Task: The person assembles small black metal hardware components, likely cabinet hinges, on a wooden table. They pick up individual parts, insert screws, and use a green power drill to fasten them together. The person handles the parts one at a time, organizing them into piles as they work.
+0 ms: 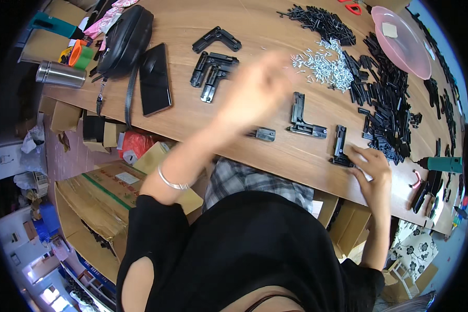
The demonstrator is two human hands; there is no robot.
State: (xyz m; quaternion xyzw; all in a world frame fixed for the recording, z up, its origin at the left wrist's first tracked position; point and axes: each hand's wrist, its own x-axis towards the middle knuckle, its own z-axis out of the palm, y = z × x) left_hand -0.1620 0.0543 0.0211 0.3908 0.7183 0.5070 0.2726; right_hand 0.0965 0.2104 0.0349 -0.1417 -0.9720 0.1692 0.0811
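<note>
black top (255,249) nearest the lens, filling the lower middle, checked cloth just above it at the desk edge. long wooden desk (275,151) slanting across from upper left to lower right. open cardboard box (96,208) on the floor below its left part. pink bowl (400,41) at the far right end. black bag (125,39) at the far left end, dark phone (155,78) lying just beside it, steel flask (61,74) near the left edge. heap of small black parts (387,104) spread along the right side, pile of silvery screws (325,65) next to it. left hand (255,91) raised over the middle of the desk, blurred; cannot tell whether open or closed, nothing clearly gripped. silver bangle (171,183) on that wrist. right hand (372,166) flat near the front edge, fingers spread loosely, fingertips touching a black l-shaped bracket (340,148). second bracket (302,119) just left of it, lying flat and untouched. small black block (264,134) under the raised forearm. three more brackets (213,65) grouped near the phone. green-handled tool (442,164) at the right rim.
</note>
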